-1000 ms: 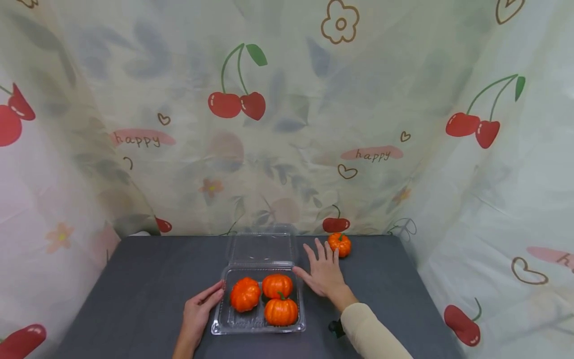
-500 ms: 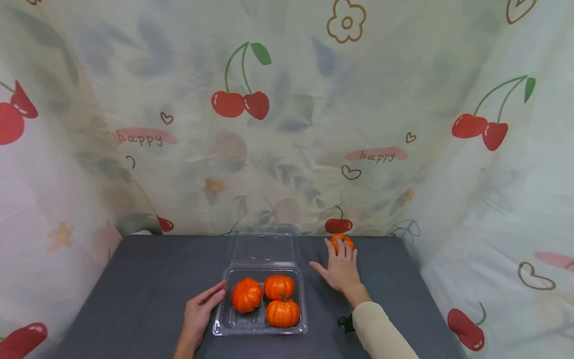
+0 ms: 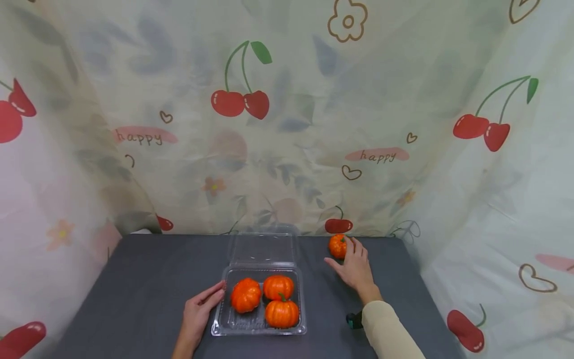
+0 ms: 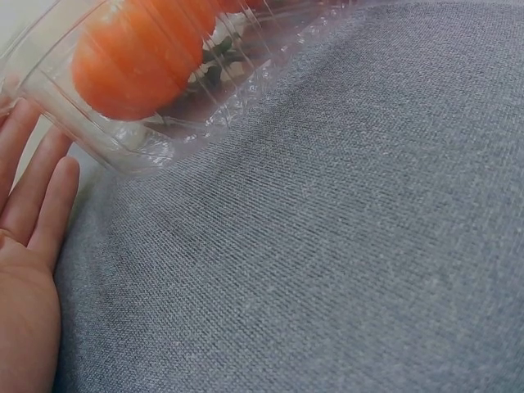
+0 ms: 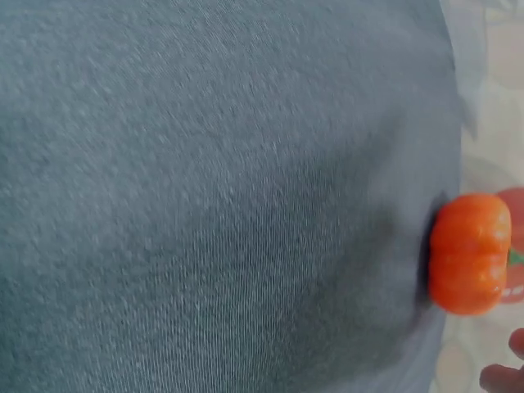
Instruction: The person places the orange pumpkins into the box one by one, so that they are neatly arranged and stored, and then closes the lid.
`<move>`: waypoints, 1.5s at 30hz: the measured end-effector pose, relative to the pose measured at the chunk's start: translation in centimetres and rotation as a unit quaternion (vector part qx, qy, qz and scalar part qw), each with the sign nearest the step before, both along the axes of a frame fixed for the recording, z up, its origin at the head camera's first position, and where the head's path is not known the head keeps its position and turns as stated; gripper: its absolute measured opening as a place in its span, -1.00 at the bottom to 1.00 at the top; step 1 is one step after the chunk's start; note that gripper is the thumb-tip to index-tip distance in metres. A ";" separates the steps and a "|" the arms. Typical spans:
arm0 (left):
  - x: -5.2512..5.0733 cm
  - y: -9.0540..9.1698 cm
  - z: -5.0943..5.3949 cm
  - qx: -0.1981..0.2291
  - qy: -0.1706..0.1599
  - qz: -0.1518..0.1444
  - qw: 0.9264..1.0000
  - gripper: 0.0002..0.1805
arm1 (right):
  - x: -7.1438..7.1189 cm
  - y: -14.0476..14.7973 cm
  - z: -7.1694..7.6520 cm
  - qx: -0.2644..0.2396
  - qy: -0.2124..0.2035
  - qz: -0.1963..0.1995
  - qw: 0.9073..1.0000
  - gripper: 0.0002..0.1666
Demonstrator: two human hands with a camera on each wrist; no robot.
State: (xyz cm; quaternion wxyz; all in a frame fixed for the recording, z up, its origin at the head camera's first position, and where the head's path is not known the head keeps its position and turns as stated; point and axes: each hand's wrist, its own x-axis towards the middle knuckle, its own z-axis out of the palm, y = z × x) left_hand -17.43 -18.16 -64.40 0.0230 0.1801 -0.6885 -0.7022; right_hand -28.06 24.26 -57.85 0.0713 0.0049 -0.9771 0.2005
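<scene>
In the head view, a clear plastic clamshell box [image 3: 217, 326] lies with its lid [image 3: 262, 249] raised back. Inside sit a left pumpkin [image 3: 245, 295], a back right pumpkin [image 3: 278, 287] and a front right pumpkin [image 3: 282, 314], all small and orange. My left hand [image 3: 197, 311] touches the box's left side with extended fingers; the left wrist view shows those fingers [image 4: 56, 205] straight against the clear wall. My right hand [image 3: 355, 267] reaches to a fourth small pumpkin [image 3: 338, 246] near the table's back edge, partly covering it. In the right wrist view, fingertips [image 5: 501, 378] appear apart from that pumpkin [image 5: 468, 254].
A dark grey cloth covers the table [image 3: 148, 284]. Patterned curtain [image 3: 287, 124] hangs behind and on both sides, close to the table's back edge. A small black device [image 3: 354, 320] sits at the right wrist, beside the cream sleeve [image 3: 390, 329].
My right hand has moved right from near the box, over the far pumpkin, and now sits at that pumpkin's right side. The left hand and the box have stayed put.
</scene>
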 end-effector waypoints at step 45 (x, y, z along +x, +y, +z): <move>0.1 -0.2 -0.2 0.002 0.018 0.007 1.000 -0.43 | -3.7 0.9 -3.4 -0.161 -0.036 -0.050 0.985 0.03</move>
